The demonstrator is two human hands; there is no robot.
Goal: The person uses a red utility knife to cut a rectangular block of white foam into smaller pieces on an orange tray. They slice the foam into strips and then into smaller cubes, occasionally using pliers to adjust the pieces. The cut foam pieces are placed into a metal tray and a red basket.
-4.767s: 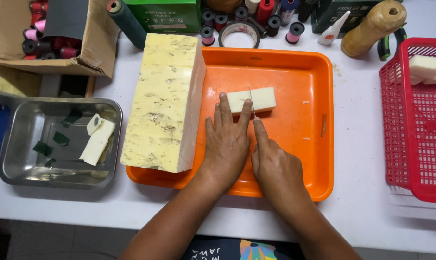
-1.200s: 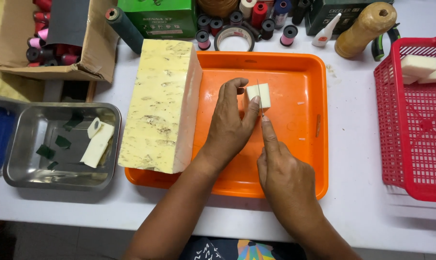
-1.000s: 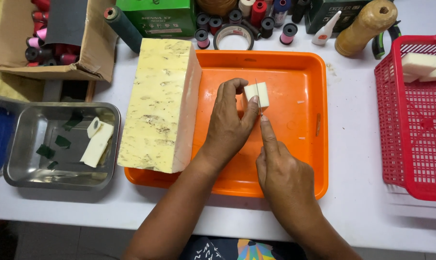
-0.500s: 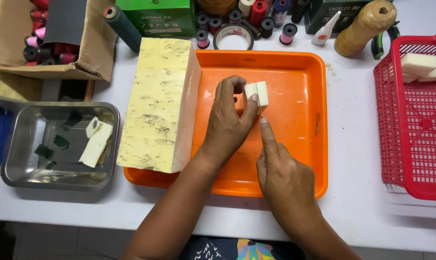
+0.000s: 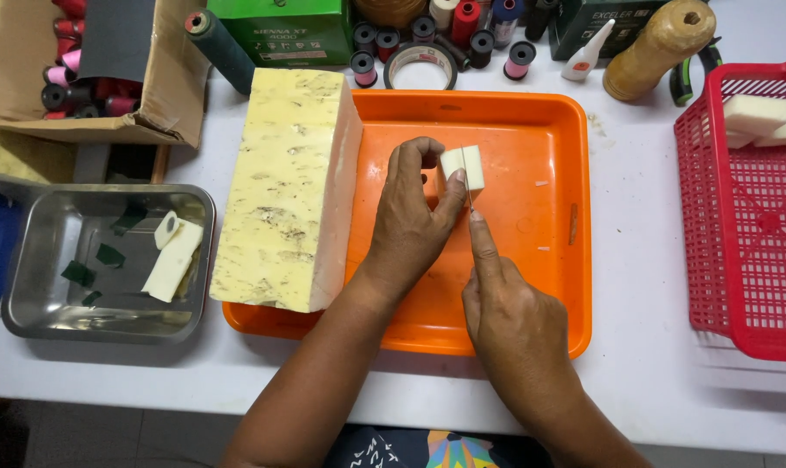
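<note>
At the far left, a cardboard box (image 5: pixel 89 74) full of thread spools is seen on the white table (image 5: pixel 644 260). Below it, a metal pan (image 5: pixel 29 295) is set, and pale foam scraps (image 5: pixel 174 260) and dark green bits are held in it. Next, a big yellow foam block (image 5: pixel 289 186) is laid with one side on the orange tray (image 5: pixel 540 286) and one side off its left edge.

A small white foam piece (image 5: pixel 464 167) is found inside the tray, near the middle and toward the back. It is pinched by the left hand (image 5: pixel 410 230), with the thumb pressed on its near side and the fingers curled over its far side. A thin cut is seen down the middle of the piece.

Just to the right, the right hand (image 5: pixel 514 316) is laid low over the tray. Its pointing finger is stretched out toward the cut, and the other fingers are tucked under. A thin blade seems to be held along that finger, but it cannot be told for sure.

Behind the tray, a roll of tape (image 5: pixel 420 65) and a big cone of tan string (image 5: pixel 649 48) are kept. At the far right, a red basket (image 5: pixel 748 217) is placed, with white foam blocks (image 5: pixel 757 117) inside.
</note>
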